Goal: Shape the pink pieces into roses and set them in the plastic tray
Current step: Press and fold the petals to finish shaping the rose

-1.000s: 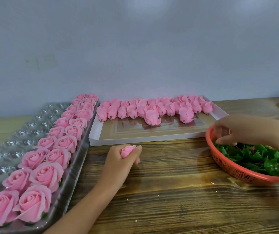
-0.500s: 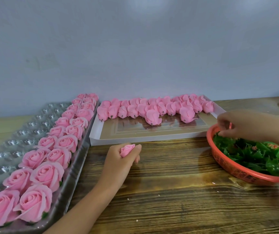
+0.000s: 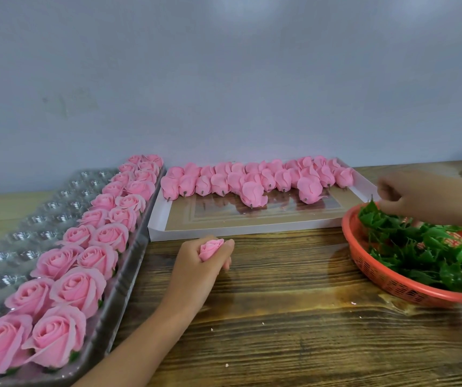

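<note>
My left hand (image 3: 196, 263) rests on the wooden table and grips a small pink rose bud (image 3: 210, 248), its top poking out between thumb and fingers. My right hand (image 3: 416, 195) hovers over the far rim of the red basket (image 3: 386, 280) and pinches a green leaf piece (image 3: 370, 210) lifted from the pile. Several unshaped pink pieces (image 3: 255, 180) lie in rows in the white box (image 3: 238, 229). The clear plastic tray (image 3: 23, 236) on the left holds two rows of finished pink roses (image 3: 84, 263).
The tray's left cells hold nothing. Green leaves (image 3: 430, 252) fill the red basket at the right edge. A grey wall stands right behind the tray and box. Bare wooden table (image 3: 280, 317) lies between my hands and toward me.
My right hand rose from inside the basket toward its far rim, pulling a green leaf piece up with it. My left hand with the bud stayed in place.
</note>
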A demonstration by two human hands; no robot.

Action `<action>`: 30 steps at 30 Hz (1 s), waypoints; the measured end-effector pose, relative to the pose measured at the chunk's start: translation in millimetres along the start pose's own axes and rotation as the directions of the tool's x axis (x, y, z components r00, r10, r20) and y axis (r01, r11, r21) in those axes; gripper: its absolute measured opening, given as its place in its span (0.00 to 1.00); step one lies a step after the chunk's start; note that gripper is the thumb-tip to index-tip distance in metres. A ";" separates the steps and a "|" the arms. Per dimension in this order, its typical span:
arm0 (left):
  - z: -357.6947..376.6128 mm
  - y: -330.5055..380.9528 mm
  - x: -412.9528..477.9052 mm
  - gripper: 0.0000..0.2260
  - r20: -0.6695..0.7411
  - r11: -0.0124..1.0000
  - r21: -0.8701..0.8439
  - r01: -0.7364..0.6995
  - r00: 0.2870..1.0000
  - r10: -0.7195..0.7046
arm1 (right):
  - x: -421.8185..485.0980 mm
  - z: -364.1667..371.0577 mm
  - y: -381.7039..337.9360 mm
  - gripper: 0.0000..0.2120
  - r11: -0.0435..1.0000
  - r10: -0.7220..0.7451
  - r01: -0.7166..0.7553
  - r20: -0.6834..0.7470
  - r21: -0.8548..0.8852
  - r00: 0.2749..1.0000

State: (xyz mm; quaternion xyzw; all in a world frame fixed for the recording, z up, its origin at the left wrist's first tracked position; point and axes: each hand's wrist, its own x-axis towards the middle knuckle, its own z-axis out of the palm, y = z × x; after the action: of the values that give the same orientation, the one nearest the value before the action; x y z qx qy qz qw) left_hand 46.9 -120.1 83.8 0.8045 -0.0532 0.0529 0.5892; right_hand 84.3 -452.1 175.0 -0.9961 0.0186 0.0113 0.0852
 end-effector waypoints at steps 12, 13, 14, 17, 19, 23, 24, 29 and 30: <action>-0.4 -0.7 0.3 0.17 0.013 0.999 0.031 -0.036 0.999 0.036 | 2.6 -2.1 9.4 0.13 0.999 -0.050 0.049 0.117 0.016 0.992; -0.4 -0.9 0.4 0.17 0.012 0.999 0.030 -0.037 0.999 0.037 | 2.7 -2.7 9.9 0.15 0.997 -0.071 0.073 0.094 -0.023 0.993; -0.4 -1.2 0.7 0.17 0.011 0.999 0.031 -0.035 0.999 0.034 | 3.2 -3.3 10.9 0.16 0.994 -0.088 0.092 0.064 -0.052 0.994; -0.1 -1.9 1.6 0.17 0.009 0.999 0.039 -0.025 1.000 0.024 | 4.3 -3.9 13.8 0.16 0.990 -0.110 0.111 0.012 -0.087 0.994; 0.1 -2.1 1.2 0.17 0.011 0.999 0.043 -0.022 1.000 0.022 | 5.9 -4.6 15.4 0.15 0.988 -0.114 0.113 -0.005 -0.101 0.993; -0.1 -1.7 0.7 0.17 0.010 0.999 0.040 -0.018 1.000 0.018 | 8.2 -6.3 16.1 0.25 0.980 -0.085 0.108 0.142 -0.168 0.986; -0.3 -1.6 0.8 0.17 0.011 0.999 0.040 -0.015 1.000 0.014 | 7.7 -6.0 16.0 0.28 0.981 -0.075 0.109 0.199 -0.162 0.977; -0.2 -1.4 0.2 0.17 0.020 0.999 0.037 -0.010 1.000 0.010 | 0.9 -2.7 9.3 0.26 0.975 -0.105 0.165 0.346 -0.150 0.932; -0.1 -1.3 0.2 0.17 0.019 0.999 0.037 -0.011 1.000 0.011 | 1.4 -1.4 8.6 0.25 0.974 -0.116 0.176 0.355 -0.141 0.928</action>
State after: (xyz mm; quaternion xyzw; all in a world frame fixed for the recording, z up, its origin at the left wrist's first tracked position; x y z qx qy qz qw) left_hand 47.3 -119.7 82.6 0.8156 -0.0622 0.0494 0.5732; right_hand 85.4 -460.9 174.9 -0.9809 -0.0721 0.1805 0.0021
